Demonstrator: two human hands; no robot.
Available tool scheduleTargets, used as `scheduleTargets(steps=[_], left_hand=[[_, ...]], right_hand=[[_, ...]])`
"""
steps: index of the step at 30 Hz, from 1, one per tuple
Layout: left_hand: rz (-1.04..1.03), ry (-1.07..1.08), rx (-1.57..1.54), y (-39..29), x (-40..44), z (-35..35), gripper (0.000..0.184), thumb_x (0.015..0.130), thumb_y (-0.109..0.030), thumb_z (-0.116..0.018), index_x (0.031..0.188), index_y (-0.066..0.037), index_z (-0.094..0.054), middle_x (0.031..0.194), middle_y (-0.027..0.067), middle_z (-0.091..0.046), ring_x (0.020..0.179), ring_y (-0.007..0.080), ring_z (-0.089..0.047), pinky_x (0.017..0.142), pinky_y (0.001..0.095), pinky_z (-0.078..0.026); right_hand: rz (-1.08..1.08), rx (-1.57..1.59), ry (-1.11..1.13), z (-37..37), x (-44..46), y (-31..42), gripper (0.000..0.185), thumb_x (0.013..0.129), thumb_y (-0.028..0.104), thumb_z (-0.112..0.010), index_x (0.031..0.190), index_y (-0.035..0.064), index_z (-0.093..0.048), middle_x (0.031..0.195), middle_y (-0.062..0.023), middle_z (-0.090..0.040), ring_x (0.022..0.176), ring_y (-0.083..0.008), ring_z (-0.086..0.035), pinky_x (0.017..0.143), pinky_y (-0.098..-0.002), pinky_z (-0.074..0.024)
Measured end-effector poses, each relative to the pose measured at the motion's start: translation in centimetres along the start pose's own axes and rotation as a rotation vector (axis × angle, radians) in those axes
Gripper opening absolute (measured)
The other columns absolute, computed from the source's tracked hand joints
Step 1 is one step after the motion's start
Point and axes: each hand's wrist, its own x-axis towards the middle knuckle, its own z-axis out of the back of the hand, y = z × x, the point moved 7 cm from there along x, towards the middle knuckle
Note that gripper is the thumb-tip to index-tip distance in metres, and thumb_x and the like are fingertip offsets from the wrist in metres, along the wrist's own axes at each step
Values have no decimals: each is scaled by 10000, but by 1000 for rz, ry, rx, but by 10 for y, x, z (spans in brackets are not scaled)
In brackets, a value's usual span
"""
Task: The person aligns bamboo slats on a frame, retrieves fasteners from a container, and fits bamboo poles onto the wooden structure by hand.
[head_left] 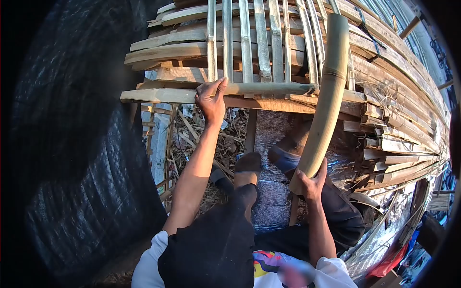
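My left hand (211,100) is closed on a long horizontal bamboo pole (269,89), at the lower ends of several upright bamboo slats (261,43). Near its lower end, a thick bamboo piece (329,96) is gripped by my right hand (313,182), thumb on one side and fingers on the other. The thick piece leans up and to the right, crossing in front of the pole's right part. Below the pole runs a flat wooden strip (269,104).
Split bamboo lengths (403,125) are stacked at the right. A dark sheet (101,182) hangs at the left. Shavings (192,129) litter the ground around my feet, beside a silvery sheet (273,192). Dark cord (370,36) binds some strips at the upper right.
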Motion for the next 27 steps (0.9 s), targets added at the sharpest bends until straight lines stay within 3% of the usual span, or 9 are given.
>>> scheduleTargets(steps=[10,11,16,18,21,27], left_hand=[[-119,29,63,8,1,-1,146,829,-153,-806,937,-60,-776,986,50,-707,956,193,-593,838,319,-475],[-97,39,45,11,1,-2,148,831,-161,-805,940,-63,-779,986,50,-705,958,192,-591,836,319,-476],[-70,27,-58,9,1,0,177,799,-209,-823,888,-61,-784,930,18,-714,932,201,-595,796,340,-480],[-15,62,-39,6,1,0,179,809,-239,-815,887,-79,-793,948,12,-713,952,205,-589,823,338,-479],[-53,74,-1,1,2,2,189,838,-235,-802,946,-81,-789,958,39,-707,991,201,-579,865,350,-467],[-308,29,167,-19,-7,-2,159,751,-107,-818,900,-92,-766,940,33,-723,952,236,-613,857,375,-477]], right_hand=[[100,-143,176,-31,-1,1,746,665,227,-789,1269,-24,-431,1044,-138,-585,947,-227,-583,848,-394,-489],[120,-139,176,-36,1,3,700,681,247,-803,1232,4,-446,998,-91,-571,908,-166,-569,801,-341,-497],[144,-175,248,-51,7,31,704,674,241,-796,1238,-1,-449,1004,-99,-580,907,-179,-574,810,-348,-494],[177,-267,285,-58,7,47,735,661,198,-772,1273,-18,-427,1007,-190,-658,911,-276,-656,852,-399,-516],[222,-330,338,-66,9,55,761,658,200,-772,1304,8,-418,1011,-197,-665,926,-314,-672,849,-406,-520],[284,-433,387,-84,10,68,817,641,199,-774,1347,38,-397,1087,-241,-645,993,-410,-655,867,-453,-516]])
